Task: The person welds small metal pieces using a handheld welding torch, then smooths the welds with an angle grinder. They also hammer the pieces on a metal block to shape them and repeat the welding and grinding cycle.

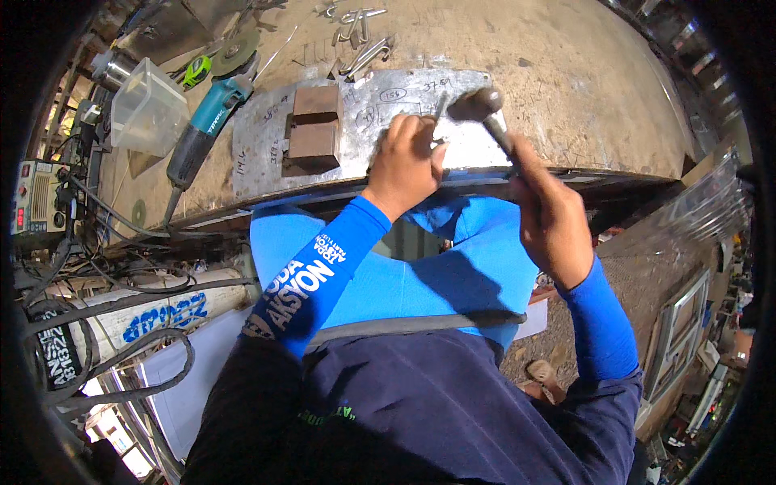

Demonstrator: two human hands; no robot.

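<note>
At the front edge of the workbench, my left hand [404, 166] is closed around a thin metal rod [441, 105], whose upper end sticks out above the fingers. The rod's lower part is hidden by the hand. My right hand [554, 218] grips the handle of a hammer [478, 105], slightly smeared by motion. The hammer's head is just right of the rod, over a bare metal sheet [388, 93] with handwritten marks. Two brown metal blocks [315, 145] sit side by side on the sheet, left of my left hand.
A teal angle grinder [217, 117] lies at left, near a green tape measure [196, 73] and a clear plastic container [149, 105]. Several bent metal rods [369, 58] lie at the back of the wooden bench [582, 89]. Cables loop over a white cylinder [162, 311] at lower left.
</note>
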